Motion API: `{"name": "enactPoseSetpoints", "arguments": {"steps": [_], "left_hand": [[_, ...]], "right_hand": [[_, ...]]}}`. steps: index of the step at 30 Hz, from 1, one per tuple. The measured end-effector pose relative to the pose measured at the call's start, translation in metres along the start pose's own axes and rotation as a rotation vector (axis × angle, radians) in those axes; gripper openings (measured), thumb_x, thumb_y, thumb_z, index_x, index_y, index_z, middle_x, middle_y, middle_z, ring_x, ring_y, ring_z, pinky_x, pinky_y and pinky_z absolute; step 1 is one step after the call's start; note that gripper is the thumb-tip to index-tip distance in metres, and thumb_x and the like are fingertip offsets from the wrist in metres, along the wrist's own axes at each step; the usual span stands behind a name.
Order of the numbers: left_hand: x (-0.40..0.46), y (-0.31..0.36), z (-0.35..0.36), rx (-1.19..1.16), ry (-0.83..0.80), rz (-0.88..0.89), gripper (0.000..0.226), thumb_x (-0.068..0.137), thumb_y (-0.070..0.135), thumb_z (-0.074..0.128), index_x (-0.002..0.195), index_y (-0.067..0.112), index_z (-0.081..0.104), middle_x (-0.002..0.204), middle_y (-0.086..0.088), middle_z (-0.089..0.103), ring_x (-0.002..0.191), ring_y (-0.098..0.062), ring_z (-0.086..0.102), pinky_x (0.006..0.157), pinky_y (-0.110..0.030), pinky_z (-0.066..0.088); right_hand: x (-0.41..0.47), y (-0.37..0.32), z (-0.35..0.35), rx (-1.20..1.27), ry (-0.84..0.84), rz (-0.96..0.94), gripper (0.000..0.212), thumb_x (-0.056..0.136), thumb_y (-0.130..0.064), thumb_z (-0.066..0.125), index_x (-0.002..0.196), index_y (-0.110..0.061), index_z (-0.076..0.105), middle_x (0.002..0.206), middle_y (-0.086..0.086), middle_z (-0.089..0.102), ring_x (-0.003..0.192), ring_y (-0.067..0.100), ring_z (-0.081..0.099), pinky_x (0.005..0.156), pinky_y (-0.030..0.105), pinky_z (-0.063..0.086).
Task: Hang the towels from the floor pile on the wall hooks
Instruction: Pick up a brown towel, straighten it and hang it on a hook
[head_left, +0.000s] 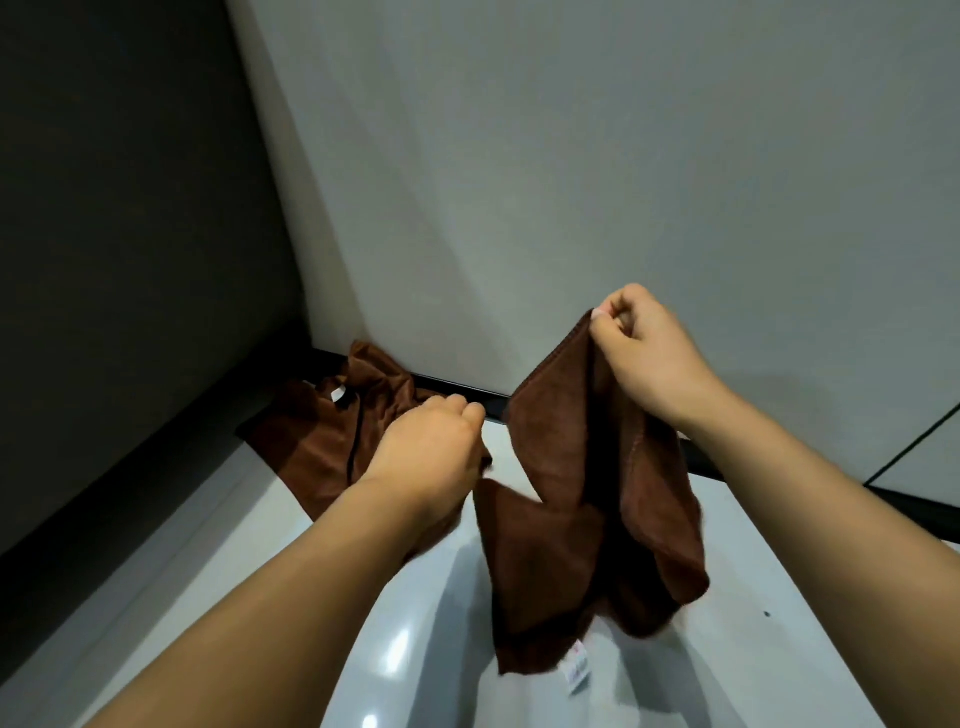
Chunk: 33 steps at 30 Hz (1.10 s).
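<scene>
My right hand (644, 353) pinches the top edge of a brown towel (587, 499), which hangs crumpled below it with a white label at its lower end. My left hand (431, 447) sits lower and to the left with curled fingers, gripping another corner of that same towel near its left edge. Behind my left hand, a pile of brown towels (327, 431) lies on the floor in the corner, one showing a white tag. No wall hooks are in view.
A pale wall (571, 182) rises straight ahead, with a black skirting strip (467, 387) along its foot. A dark wall (130, 234) closes the left side. The glossy white floor (415, 649) reflects ceiling lights.
</scene>
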<state>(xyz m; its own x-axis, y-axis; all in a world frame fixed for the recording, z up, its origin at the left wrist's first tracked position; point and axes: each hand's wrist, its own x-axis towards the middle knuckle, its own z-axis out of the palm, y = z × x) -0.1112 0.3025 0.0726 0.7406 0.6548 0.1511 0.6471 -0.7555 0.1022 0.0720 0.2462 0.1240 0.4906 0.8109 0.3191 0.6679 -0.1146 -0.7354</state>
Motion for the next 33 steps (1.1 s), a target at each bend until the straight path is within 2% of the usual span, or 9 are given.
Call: {"name": "enactPoseSetpoints", "arguments": {"steps": [5,10,13,16,19,23,27,30,33], "left_hand": [[0.001,0.015,-0.013,-0.198,0.141,-0.003,0.032,0.099,0.034,0.033,0.115,0.012,0.049,0.108,-0.002,0.052,0.103,-0.021,0.049,0.081,-0.03,0.041],[0.009,0.031,-0.025,-0.522,0.216,-0.016,0.046,0.093,0.02,0.046,0.138,0.019,0.037,0.138,0.004,0.044,0.125,-0.015,0.041,0.097,-0.025,0.034],[0.016,0.038,-0.026,-0.854,0.209,-0.065,0.058,0.081,0.003,0.047,0.136,0.021,0.044,0.136,0.005,0.047,0.124,-0.007,0.041,0.092,-0.015,0.031],[0.022,0.04,-0.026,-1.043,0.19,-0.128,0.052,0.078,0.002,0.048,0.127,0.02,0.051,0.127,0.005,0.053,0.112,0.001,0.043,0.078,-0.002,0.032],[0.027,0.039,-0.024,-1.018,0.207,-0.131,0.021,0.084,0.004,0.056,0.098,0.02,0.057,0.102,0.004,0.061,0.097,-0.005,0.053,0.067,0.004,0.034],[0.029,0.032,-0.018,-1.011,0.215,-0.165,0.019,0.088,0.011,0.059,0.074,0.021,0.052,0.073,0.002,0.057,0.074,-0.015,0.053,0.07,-0.026,0.043],[0.025,0.027,-0.02,-0.853,0.272,-0.133,0.014,0.091,0.013,0.057,0.08,0.015,0.049,0.068,0.008,0.05,0.065,-0.007,0.046,0.059,-0.014,0.035],[0.023,0.026,-0.023,-0.8,0.347,-0.106,0.011,0.093,0.011,0.054,0.084,0.014,0.048,0.076,0.005,0.052,0.075,-0.013,0.048,0.065,-0.021,0.032],[0.023,0.022,-0.026,-0.769,0.41,-0.107,0.01,0.093,0.009,0.052,0.085,0.013,0.047,0.081,0.001,0.052,0.081,-0.015,0.048,0.069,-0.024,0.033]], "right_hand": [[-0.001,-0.013,-0.007,-0.026,-0.009,-0.062,0.025,0.093,-0.02,0.05,0.07,-0.023,0.042,0.058,-0.006,0.042,0.053,0.008,0.038,0.052,0.024,0.03],[-0.008,-0.021,-0.005,-0.165,-0.137,-0.214,0.018,0.09,-0.02,0.056,0.074,-0.022,0.048,0.057,-0.007,0.046,0.055,0.006,0.042,0.055,0.025,0.033],[-0.01,-0.022,-0.005,-0.247,-0.194,-0.269,0.011,0.089,-0.025,0.056,0.079,-0.022,0.051,0.06,-0.008,0.047,0.06,0.006,0.045,0.058,0.031,0.036],[-0.012,-0.021,-0.006,-0.294,-0.237,-0.296,0.01,0.088,-0.027,0.055,0.08,-0.025,0.052,0.062,-0.007,0.048,0.065,0.016,0.049,0.063,0.034,0.042],[-0.012,-0.02,-0.005,-0.307,-0.252,-0.317,0.01,0.088,-0.029,0.057,0.079,-0.027,0.052,0.063,-0.008,0.049,0.07,0.018,0.05,0.064,0.034,0.044],[-0.015,-0.019,-0.005,-0.386,-0.3,-0.353,0.012,0.09,-0.035,0.054,0.081,-0.028,0.051,0.067,-0.007,0.049,0.073,0.017,0.048,0.063,0.03,0.037],[-0.016,-0.017,-0.004,-0.625,-0.339,-0.392,0.03,0.096,-0.044,0.039,0.085,-0.018,0.049,0.085,0.001,0.052,0.09,0.026,0.054,0.066,0.033,0.035],[-0.017,-0.009,-0.001,-0.68,-0.402,-0.364,0.03,0.095,-0.045,0.043,0.083,-0.018,0.042,0.09,0.005,0.053,0.094,0.028,0.054,0.069,0.034,0.035],[-0.016,0.009,0.0,-0.632,-0.402,-0.286,0.026,0.093,-0.039,0.052,0.087,-0.013,0.051,0.089,0.002,0.05,0.097,0.029,0.054,0.075,0.035,0.041]]}}
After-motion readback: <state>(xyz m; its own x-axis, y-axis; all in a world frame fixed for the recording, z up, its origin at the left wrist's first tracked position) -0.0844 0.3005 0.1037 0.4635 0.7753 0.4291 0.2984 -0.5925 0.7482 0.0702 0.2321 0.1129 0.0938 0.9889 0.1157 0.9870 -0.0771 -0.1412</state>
